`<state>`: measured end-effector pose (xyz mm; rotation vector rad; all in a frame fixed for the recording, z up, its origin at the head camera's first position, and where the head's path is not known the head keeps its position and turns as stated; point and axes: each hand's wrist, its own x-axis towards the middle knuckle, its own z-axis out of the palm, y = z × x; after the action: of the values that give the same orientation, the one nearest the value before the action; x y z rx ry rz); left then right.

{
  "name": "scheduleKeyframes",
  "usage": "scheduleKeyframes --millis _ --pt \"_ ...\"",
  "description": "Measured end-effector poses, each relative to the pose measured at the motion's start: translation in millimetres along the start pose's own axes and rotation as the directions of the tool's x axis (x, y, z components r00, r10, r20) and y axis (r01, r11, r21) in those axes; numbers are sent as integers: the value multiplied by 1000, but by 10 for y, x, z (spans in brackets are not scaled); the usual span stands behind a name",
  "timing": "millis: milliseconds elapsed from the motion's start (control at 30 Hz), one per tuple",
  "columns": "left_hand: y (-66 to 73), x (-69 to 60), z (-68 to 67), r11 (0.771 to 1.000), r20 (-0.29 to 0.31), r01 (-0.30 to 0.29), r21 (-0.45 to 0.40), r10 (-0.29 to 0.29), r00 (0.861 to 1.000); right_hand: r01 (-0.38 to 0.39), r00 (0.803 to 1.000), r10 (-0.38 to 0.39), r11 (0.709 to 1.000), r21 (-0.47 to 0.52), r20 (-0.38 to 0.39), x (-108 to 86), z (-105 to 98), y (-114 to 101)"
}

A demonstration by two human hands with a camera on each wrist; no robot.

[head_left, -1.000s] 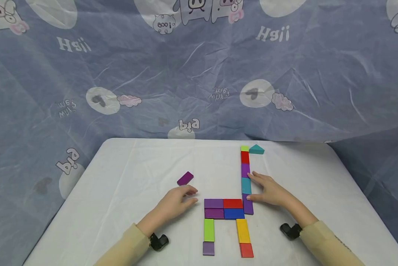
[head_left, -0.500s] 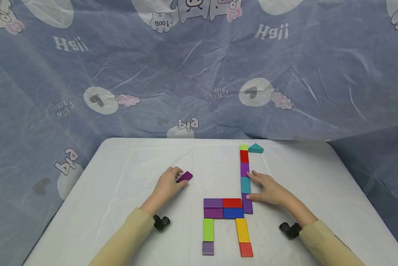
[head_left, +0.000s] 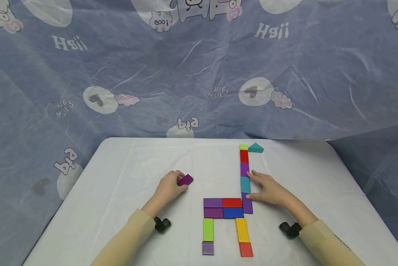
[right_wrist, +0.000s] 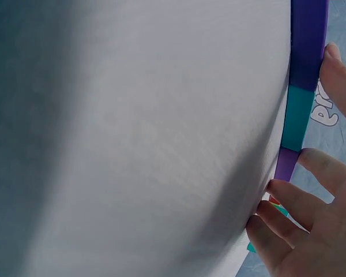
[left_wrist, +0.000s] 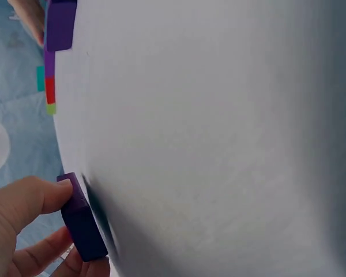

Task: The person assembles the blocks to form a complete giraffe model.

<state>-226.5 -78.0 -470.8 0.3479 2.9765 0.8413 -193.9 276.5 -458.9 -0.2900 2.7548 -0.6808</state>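
Observation:
My left hand (head_left: 168, 189) pinches a loose dark purple block (head_left: 185, 180) between thumb and fingers, left of the laid-out blocks. In the left wrist view that purple block (left_wrist: 83, 222) is tilted, with a shadow beside it. My right hand (head_left: 269, 189) rests along the right side of an upright column of blocks. Its thumb touches the lower purple block (head_left: 247, 204), and a fingertip touches the upper purple block (head_left: 244, 169). Between those lies a teal block (head_left: 245, 184). In the right wrist view the fingers are spread beside the column.
A red block (head_left: 244, 156) and a light green one (head_left: 243, 147) top the column, with a teal triangle (head_left: 256, 148) on the right. Two purple, one red and one blue block (head_left: 233, 213) form a rectangle above green (head_left: 208, 229) and yellow (head_left: 242, 230) legs on the white table (head_left: 135, 162).
My left hand has reached up and left to the loose purple block, gripped it and shifted it slightly. My right hand stays at the column.

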Motion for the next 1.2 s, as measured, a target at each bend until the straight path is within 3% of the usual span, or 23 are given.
scheduleKeyframes --millis 267,433,567,767,1200 --pt "114 -272 -38 998 109 -49 -33 52 993 -1 1000 1 1000 -1 1 26 12 36" --pt "167 -405 -23 994 152 -102 -44 108 982 1 1000 -1 1000 2 0 33 17 41" --pt "154 -486 13 993 172 -108 -48 115 978 8 1000 -8 1000 -1 3 36 23 34" --pt "140 -528 26 993 178 -93 -72 105 979 9 1000 -9 1000 -2 4 42 17 49" --pt "145 -587 63 984 212 -144 -107 164 963 7 1000 -7 1000 -6 4 32 27 40"
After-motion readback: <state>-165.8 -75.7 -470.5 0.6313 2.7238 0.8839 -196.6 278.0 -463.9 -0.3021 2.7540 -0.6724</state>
